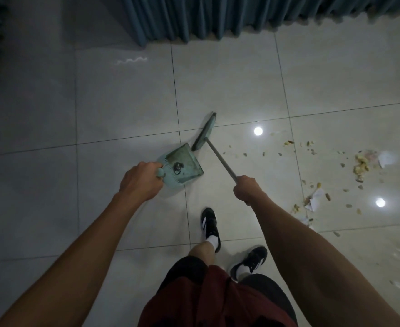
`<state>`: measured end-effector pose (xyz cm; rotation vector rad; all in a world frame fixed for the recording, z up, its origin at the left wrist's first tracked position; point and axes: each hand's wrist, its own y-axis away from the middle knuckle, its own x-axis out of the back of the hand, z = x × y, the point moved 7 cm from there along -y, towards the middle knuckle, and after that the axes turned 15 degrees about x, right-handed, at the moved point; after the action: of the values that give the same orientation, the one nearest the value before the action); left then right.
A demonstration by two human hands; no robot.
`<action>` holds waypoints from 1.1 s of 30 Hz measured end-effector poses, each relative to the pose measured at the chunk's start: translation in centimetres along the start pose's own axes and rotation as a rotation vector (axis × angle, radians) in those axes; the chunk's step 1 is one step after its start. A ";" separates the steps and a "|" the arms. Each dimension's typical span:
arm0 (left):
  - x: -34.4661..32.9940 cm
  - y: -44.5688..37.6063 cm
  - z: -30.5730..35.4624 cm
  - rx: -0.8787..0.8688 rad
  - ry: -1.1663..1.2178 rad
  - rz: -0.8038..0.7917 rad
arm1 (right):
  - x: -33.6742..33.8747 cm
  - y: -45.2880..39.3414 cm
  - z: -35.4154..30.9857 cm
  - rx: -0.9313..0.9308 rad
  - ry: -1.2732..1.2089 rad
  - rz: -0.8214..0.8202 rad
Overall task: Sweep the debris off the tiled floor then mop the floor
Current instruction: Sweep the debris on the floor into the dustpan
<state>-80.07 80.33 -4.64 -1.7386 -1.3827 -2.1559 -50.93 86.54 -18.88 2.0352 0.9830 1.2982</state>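
Fists (pixel 140 180) on plastic dustpan (pixel 182 164), broom (pixel 220 159) (thin-handled)

The tiled floor (pixel 229 86) is looking glossy and smooth, mirroring ceiling lights. The dustpan (pixel 182 165) is showing matt pale-green plastic; the broom (pixel 204 132) is carrying a dull grey handle. The curtain (pixel 241 15) is hanging as pleated cloth, and scraps (pixel 315 197) are looking like crumpled paper

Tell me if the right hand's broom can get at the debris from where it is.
Probably yes. The right hand holds the broom, and only bare tile lies between its head and the debris to the right. The dustpan sits on the other side.
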 end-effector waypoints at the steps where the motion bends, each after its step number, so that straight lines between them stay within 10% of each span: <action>1: -0.1 0.1 0.3 -0.004 0.002 0.000 | 0.1 0.1 0.4 -0.002 0.025 0.001; 33: -14.1 21.9 32.3 -0.469 -0.309 0.028 | -2.6 29.8 40.9 -0.464 -0.259 0.294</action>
<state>-38.60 81.49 -3.88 -2.3157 -0.9293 -2.4189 -5.46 64.71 -14.25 1.9526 0.2388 1.2229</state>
